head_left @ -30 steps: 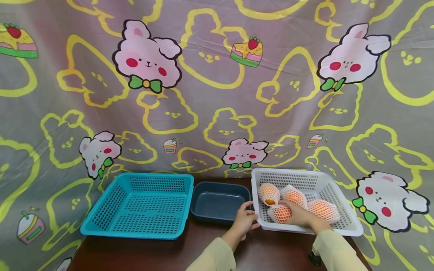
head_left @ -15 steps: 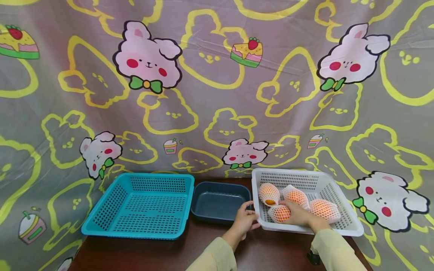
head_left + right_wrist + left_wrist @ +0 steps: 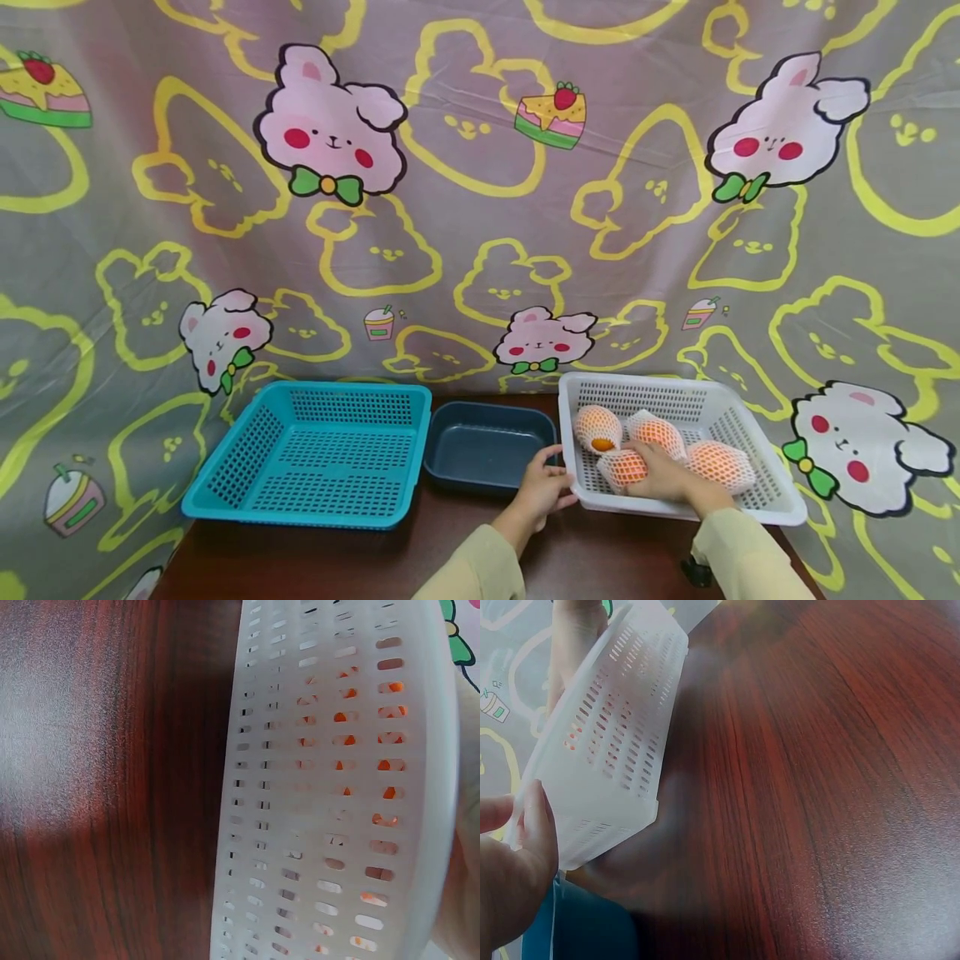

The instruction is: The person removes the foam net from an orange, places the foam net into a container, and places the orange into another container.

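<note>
A white slotted plastic basket (image 3: pixel 772 492) stands at the right of the table and holds several oranges in white foam nets. At its front left corner my left hand (image 3: pixel 542 490) pinches the rim; in the left wrist view, thumb and fingers of the left hand (image 3: pixel 517 862) lie on either side of that rim. My right hand (image 3: pixel 660 475) reaches over the front wall and grips the front left netted orange (image 3: pixel 621 469). Another netted orange (image 3: pixel 598 427) sits behind it, its bare skin showing. In the right wrist view, the basket wall (image 3: pixel 315 817) hides most of the hand.
A teal slotted basket (image 3: pixel 300 512) stands at the left with nothing in it. Between the two baskets lies a dark blue tray (image 3: pixel 487 482). Brown wood table (image 3: pixel 585 558) runs along the front. A patterned cloth (image 3: pixel 450 208) hangs close behind.
</note>
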